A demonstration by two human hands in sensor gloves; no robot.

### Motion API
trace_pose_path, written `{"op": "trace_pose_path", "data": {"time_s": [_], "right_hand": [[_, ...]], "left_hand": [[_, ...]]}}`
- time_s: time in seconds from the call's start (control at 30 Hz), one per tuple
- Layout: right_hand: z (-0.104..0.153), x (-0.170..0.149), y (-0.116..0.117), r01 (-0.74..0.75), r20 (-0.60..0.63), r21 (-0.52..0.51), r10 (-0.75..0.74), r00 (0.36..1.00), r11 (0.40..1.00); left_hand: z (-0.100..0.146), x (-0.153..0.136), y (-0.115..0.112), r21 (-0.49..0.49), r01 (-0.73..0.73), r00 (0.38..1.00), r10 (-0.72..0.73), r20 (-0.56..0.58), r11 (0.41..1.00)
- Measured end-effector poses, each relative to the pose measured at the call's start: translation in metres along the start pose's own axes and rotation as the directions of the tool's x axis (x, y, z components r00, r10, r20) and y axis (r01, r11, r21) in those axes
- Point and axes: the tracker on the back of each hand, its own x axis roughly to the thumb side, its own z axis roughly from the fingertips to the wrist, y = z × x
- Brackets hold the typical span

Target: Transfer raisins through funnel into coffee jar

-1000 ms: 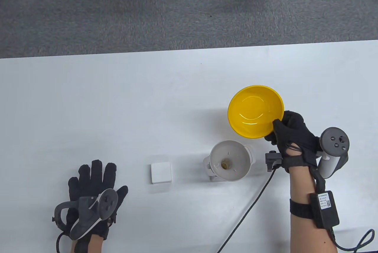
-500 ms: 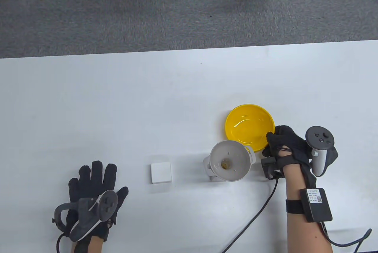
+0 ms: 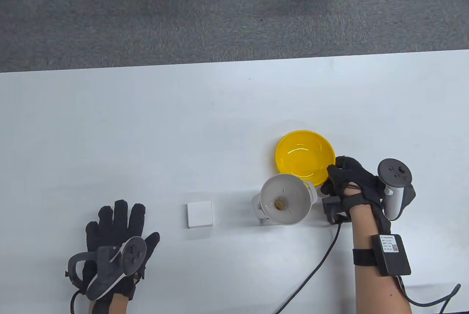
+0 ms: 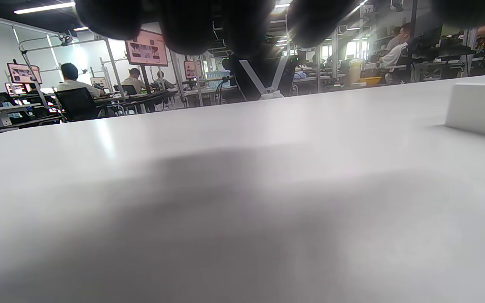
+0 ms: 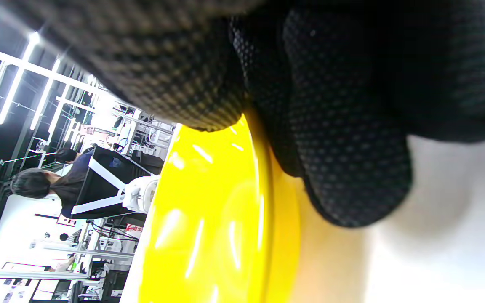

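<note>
While the left hand [image 3: 116,235] lies flat on the white table [image 3: 146,127] at the near left, palm down with its fingers [image 3: 119,213] spread and touching nothing else, a tracker [image 3: 110,264] sits strapped across its back. From the left wrist view the dark fingertips [image 4: 192,21] hang at the top edge above the bare tabletop, and a corner of the small white block [image 4: 480,109] shows at the right. To the right of that hand, well apart from it, the small white block [image 3: 199,214] rests on the table. Farther right stands the white funnel [image 3: 283,199], seated upright in the coffee jar [image 3: 258,207], whose body is mostly hidden beneath it; a few raisins [image 3: 280,204] are visible down the funnel's throat. Just beyond the funnel, its near rim overlapped by the funnel's rim in this view, the yellow bowl [image 3: 305,156] sits with nothing visible inside it. At the bowl's near-right edge the right hand [image 3: 351,182] pinches the rim, and the right wrist view shows the thumb [image 5: 175,63] inside the rim and the fingers [image 5: 347,147] against the outer wall of the yellow bowl [image 5: 209,227]. A black cable [image 3: 311,270] trails from the right wrist toward the near edge.
</note>
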Motion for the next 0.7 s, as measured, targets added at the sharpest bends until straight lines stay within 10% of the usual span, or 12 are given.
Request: {"op": "trace_pose_path", "data": {"time_s": [0.7], "right_hand": [[0.079, 0.063, -0.001, 0.089, 0.246, 0.335, -0.179, 0.953, 0.938]], "left_hand": [[0.001, 0.002, -0.001, -0.013, -0.037, 0.999, 0.037, -0.007, 0.999]]}}
